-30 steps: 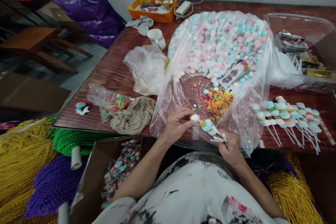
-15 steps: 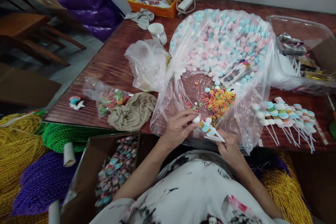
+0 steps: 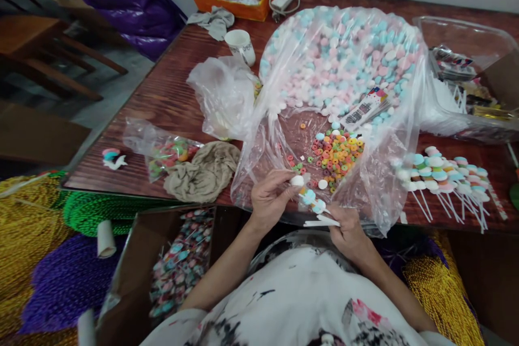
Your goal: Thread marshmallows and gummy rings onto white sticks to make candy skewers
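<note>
Left hand [image 3: 271,200]: bare; grip pinched together on a soft white disc [image 3: 297,180]. Right hand [image 3: 348,228]: bare; grip closed round the lower end of a candy skewer [image 3: 309,198] and a few white sticks [image 3: 322,221], slim, smooth and straight, jutting leftward.

Candy skewer: slanted between the two hands, over the near edge of the tabletop [image 3: 150,102]; threaded with puffy pale-blue and white rounds and an orange-yellow piece. The white disc is at its upper end — whether pierced, cannot tell.

Tabletop: dark reddish-brown wood, streaked grain. On it:

Plastic bag [image 3: 257,154]: large, transparent, wrinkled, spread open toward the person; contains marshmallows [image 3: 340,59], a heap of pillowy rounds in pink, blue and white, and, nearer the hands, ring-shaped pieces [image 3: 343,154] in orange, yellow, red and green. Printed cards [image 3: 365,110]: flat, stacked, resting against the marshmallows.

Right side: assembled skewers [image 3: 440,175], laid close together, sticks toward the near edge; behind them a rigid transparent tub [image 3: 454,124].

Left side: beige cloth [image 3: 203,173], crumpled, beside a small crinkled bag [image 3: 170,152]; white mug [image 3: 240,47], cylindrical, patterned.

Below the edge: brown box [image 3: 133,270] — filled with stick candies [image 3: 182,259].
</note>
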### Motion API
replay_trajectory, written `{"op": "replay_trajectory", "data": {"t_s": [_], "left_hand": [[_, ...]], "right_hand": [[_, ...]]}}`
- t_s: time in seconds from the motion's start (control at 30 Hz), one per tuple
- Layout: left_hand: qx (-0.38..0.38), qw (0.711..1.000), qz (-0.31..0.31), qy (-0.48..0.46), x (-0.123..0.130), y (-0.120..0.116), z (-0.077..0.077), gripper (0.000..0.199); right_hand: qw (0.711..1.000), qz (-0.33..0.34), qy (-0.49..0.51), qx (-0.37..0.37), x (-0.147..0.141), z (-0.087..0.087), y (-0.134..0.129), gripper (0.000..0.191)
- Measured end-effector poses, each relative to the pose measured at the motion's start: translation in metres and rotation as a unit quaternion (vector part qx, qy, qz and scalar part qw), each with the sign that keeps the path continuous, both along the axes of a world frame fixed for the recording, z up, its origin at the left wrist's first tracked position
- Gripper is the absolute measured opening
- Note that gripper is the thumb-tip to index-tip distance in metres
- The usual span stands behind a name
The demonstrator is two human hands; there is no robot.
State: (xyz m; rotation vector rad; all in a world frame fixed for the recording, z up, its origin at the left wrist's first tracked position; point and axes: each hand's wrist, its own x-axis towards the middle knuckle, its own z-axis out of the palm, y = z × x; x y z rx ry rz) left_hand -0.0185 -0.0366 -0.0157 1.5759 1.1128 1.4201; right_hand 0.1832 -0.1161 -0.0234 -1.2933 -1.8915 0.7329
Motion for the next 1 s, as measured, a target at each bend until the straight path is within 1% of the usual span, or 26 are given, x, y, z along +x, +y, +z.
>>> {"op": "replay_trajectory", "data": {"t_s": [0.13,0.23,0.33,0.5,0.57,0.63,0.77,0.83,0.9,0.93,1.0], "left_hand": [[0.079,0.997,0.021,0.015,0.000,0.000,0.005,0.016],[0.104,0.994,0.020,0.027,0.001,-0.001,0.008,0.017],[0.089,0.996,0.022,0.021,0.002,-0.002,0.006,0.014],[0.026,0.998,0.044,-0.036,0.006,-0.003,0.002,0.010],[0.029,0.997,0.051,-0.053,0.007,-0.002,0.003,0.011],[0.062,0.996,0.053,-0.035,0.008,-0.001,0.007,0.013],[0.156,0.985,0.055,0.052,0.006,0.000,0.012,0.018],[0.180,0.979,0.057,0.083,0.005,-0.002,0.012,0.019],[0.174,0.979,0.056,0.089,0.005,-0.003,0.011,0.020],[0.157,0.983,0.056,0.077,0.005,-0.004,0.010,0.021],[0.090,0.994,0.053,0.024,0.004,-0.004,0.010,0.024]], "right_hand": [[0.999,-0.015,0.046,-0.004,-0.006,0.007,-0.002,0.023],[0.996,-0.024,0.081,-0.003,-0.011,0.012,-0.002,0.021],[0.994,-0.041,0.103,0.004,-0.014,0.012,0.000,0.021],[0.993,-0.059,0.105,0.016,-0.023,0.001,0.002,0.020],[0.992,-0.056,0.109,0.017,-0.028,-0.003,0.002,0.020],[0.992,-0.048,0.117,0.009,-0.032,-0.005,0.002,0.020],[0.990,-0.049,0.131,-0.015,-0.039,-0.008,0.002,0.019],[0.988,-0.051,0.142,-0.026,-0.040,-0.010,0.003,0.018],[0.985,-0.061,0.156,-0.027,-0.039,-0.011,0.005,0.019],[0.984,-0.069,0.161,-0.028,-0.037,-0.011,0.006,0.021],[0.982,-0.085,0.166,-0.030,-0.033,-0.011,0.009,0.025]]}}
